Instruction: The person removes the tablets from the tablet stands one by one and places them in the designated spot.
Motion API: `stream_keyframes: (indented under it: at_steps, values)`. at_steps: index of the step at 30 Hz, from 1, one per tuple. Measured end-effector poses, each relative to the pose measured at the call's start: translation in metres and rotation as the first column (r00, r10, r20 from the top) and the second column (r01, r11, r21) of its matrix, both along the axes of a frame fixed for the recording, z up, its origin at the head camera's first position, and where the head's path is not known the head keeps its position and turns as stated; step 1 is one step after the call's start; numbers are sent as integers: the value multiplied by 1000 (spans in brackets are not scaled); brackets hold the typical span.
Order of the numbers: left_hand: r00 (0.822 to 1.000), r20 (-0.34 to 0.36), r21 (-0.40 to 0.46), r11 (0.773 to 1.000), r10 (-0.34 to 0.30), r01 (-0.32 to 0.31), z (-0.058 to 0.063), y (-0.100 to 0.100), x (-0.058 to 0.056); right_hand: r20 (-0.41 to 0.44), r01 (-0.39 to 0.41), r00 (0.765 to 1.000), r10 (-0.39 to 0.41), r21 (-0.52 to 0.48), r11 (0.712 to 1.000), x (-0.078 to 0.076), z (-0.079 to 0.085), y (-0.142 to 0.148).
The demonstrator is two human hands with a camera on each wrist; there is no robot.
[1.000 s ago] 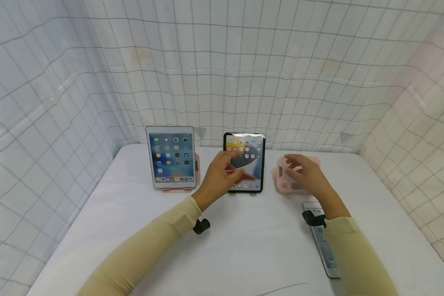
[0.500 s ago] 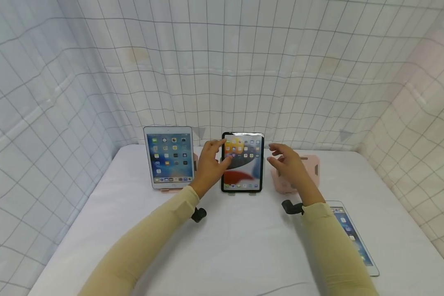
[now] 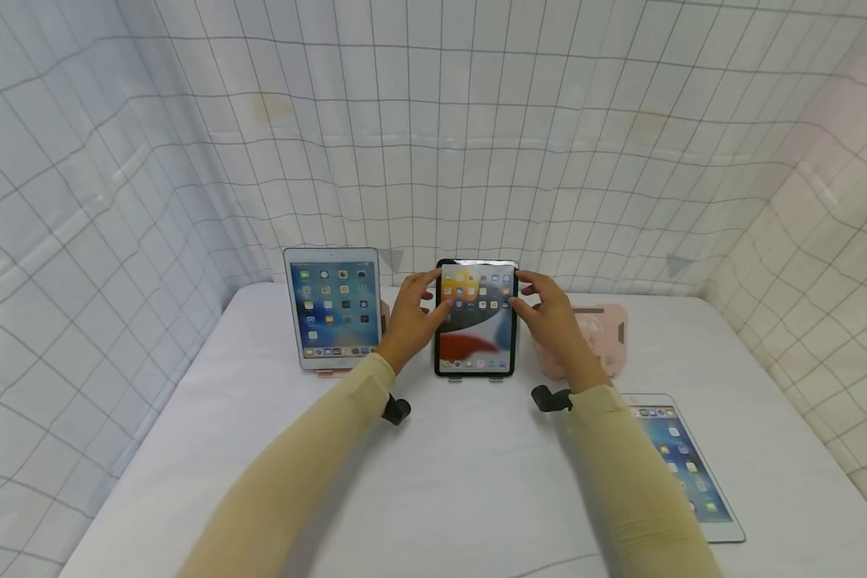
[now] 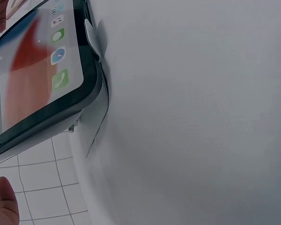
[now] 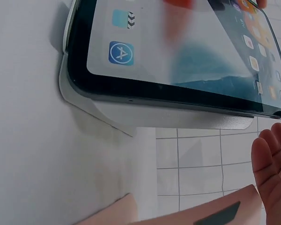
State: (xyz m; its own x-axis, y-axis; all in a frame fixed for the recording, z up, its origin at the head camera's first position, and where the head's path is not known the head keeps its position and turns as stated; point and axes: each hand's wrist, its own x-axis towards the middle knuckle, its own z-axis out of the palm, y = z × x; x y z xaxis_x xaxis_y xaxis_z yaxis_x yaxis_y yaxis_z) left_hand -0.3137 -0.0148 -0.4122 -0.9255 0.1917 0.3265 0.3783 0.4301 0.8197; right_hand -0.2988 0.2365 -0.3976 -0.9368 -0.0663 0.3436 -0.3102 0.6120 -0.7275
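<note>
A black-framed tablet stands upright in the middle on a light stand with small front lips. My left hand pinches its left edge near the top, thumb over the front. On the opposite edge my right hand pinches likewise, thumb on the screen side. In the left wrist view, curled fingers of my left hand show beyond the tablet's edge. Fingers of my right hand lie at the tablet's far end in the right wrist view.
A white tablet leans on a pink stand at the left. Another pink stand is behind my right hand. A second white tablet lies flat at the front right, partly under my right sleeve. Gridded cloth walls surround the white table.
My right hand has moved left from the pink stand to the black-framed tablet's right edge. My left hand has drawn back from the screen to its left edge. Both now grip it.
</note>
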Motion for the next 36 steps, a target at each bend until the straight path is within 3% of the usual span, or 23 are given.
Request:
stream_keyframes:
  at_steps: [6, 19, 28, 36]
  values:
    - [999, 36, -3, 1000, 22, -22, -2, 4, -3, 19, -1, 1000, 0, 7, 1000, -5, -3, -7]
    - [1000, 4, 9, 1000, -13, 13, -3, 5, -8, -6, -1, 1000, 1, -3, 1000, -7, -7, -11]
    - [1000, -2, 12, 1000, 21, -21, -5, 7, -8, 0, -12, 1000, 12, -12, 1000, -8, -9, -13]
    - [1000, -8, 40, 999, 25, -24, 3, 8, -3, -39, -2, 999, 2, -24, 1000, -7, -7, -13]
